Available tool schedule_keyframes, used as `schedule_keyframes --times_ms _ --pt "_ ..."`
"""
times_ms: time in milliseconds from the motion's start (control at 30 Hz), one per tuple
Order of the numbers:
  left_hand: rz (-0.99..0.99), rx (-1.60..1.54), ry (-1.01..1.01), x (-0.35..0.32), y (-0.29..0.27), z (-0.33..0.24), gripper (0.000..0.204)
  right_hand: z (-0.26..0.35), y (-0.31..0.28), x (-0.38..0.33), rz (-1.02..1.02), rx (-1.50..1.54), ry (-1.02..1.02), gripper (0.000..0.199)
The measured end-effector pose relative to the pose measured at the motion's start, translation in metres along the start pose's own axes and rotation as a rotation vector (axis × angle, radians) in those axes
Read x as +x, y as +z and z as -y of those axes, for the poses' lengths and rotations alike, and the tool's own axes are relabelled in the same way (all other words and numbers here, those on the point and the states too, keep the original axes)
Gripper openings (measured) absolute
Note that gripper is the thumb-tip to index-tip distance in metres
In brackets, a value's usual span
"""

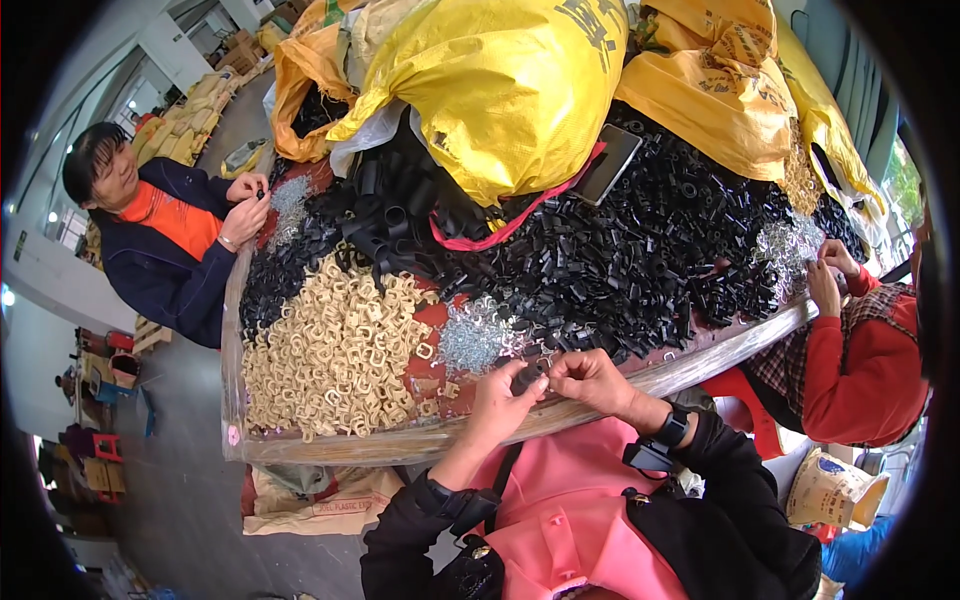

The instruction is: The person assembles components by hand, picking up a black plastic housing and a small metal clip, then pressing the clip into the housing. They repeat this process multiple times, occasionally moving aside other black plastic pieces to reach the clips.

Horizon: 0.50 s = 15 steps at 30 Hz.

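Left hand (500, 404): fingers curled, thumb and fingertips pinching a small black part (527, 376). Right hand (597, 384): fingers bent, thumb and index tips together, just beside the left fingertips; can't tell whether it grips a tiny piece of its own. Black part sits in the left fingertips, over the near edge of the table (690, 374), right of center from the beige clips (335, 350).

Just beyond the hands: silvery bits (475, 335) in a small heap, with black pieces (600, 270) spread behind and to the right. Phone (610, 165) lies at the back, against the yellow bag (510, 90).

Writing: large dark characters on the yellow bag's upper right; smaller dark print on the orange bag (710, 100); a reddish printed line on the beige sack (320, 505) below the table; blue emblem on the pale tub (828, 487), lower right.

Co-workers: person at left (165, 240) holds a small dark piece in both hands; person at right (860, 350) has both hands by another silvery heap (787, 250), contents too small to tell.
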<state>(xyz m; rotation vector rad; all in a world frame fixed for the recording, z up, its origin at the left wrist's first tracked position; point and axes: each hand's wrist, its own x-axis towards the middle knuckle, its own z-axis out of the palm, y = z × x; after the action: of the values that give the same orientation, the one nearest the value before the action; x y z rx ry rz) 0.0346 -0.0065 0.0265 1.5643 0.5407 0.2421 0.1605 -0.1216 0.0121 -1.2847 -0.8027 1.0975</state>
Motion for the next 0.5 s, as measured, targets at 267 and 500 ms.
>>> schedule_keyframes --times_ms 267,500 --pt "0.033 -0.030 -0.054 -0.003 0.000 0.001 0.008 0.007 0.005 -0.010 -0.039 -0.200 -0.041 0.008" --pt "0.111 -0.584 -0.328 -0.009 -0.003 0.000 0.007 0.022 0.014 -0.019 -0.120 -0.633 -0.437 0.006"
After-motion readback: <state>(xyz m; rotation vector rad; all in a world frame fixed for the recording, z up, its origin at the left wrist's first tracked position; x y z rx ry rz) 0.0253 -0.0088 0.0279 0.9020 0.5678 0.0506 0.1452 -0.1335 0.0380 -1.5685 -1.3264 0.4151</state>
